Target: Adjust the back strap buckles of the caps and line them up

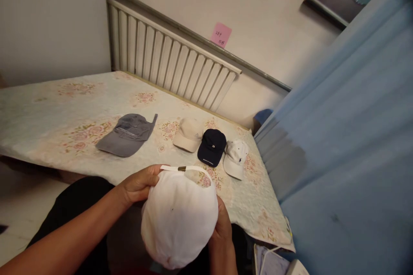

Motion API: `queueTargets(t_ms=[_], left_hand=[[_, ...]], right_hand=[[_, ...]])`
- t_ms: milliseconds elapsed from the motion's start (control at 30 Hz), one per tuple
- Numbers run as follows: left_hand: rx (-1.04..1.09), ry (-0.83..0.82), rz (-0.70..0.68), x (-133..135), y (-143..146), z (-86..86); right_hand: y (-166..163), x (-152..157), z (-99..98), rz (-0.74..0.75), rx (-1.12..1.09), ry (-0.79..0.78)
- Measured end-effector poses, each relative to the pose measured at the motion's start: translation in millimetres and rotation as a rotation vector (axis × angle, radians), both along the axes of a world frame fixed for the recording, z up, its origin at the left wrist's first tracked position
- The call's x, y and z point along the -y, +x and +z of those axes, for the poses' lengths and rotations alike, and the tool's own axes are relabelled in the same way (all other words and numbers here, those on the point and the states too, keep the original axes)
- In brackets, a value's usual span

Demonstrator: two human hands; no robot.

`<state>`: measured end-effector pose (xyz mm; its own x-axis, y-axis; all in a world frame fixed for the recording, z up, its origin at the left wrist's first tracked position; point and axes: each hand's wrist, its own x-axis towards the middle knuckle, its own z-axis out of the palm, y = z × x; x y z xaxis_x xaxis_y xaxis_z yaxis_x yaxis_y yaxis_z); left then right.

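Note:
Between my hands is a white baseball cap (180, 219), its back strap and metal buckle turned away from me and its crown toward me. My left hand (142, 184) pinches the cap's edge near one end of the strap. On the other side my right hand (222, 219) grips the cap, its fingers partly hidden behind the crown. Beyond it on the bed lie a grey cap (129, 134) with its strap sticking out, a beige cap (188, 134), a dark navy cap (212, 147) and an off-white cap (235, 158) with a small dark emblem, the last three side by side.
A floral sheet (80, 107) covers the bed surface under the caps. Behind it a white radiator (171, 58) runs along the wall, with a pink note (221, 35) above. A blue curtain (342, 137) hangs at the right. A white object (297, 267) sits low at the right.

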<state>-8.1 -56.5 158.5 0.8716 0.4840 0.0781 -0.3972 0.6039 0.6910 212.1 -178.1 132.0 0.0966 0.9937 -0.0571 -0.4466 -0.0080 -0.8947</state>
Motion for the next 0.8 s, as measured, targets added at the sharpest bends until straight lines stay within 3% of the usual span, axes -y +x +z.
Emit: queueTargets(t_ms=[333,633,800], left_hand=[[-0.055,0.014,0.000,3.3,-0.9,8.3],[-0.145,0.095,-0.082,1.7,-2.3,1.0],[-0.191,0.170,-0.133,-0.4,-6.4,8.2]], right_hand=[[-0.2,10.1,38.9,0.135,0.011,-0.010],[12.1,9.4,19.1,0.166,0.041,-0.032],[14.5,7.7,19.3,0.150,-0.010,-0.024]])
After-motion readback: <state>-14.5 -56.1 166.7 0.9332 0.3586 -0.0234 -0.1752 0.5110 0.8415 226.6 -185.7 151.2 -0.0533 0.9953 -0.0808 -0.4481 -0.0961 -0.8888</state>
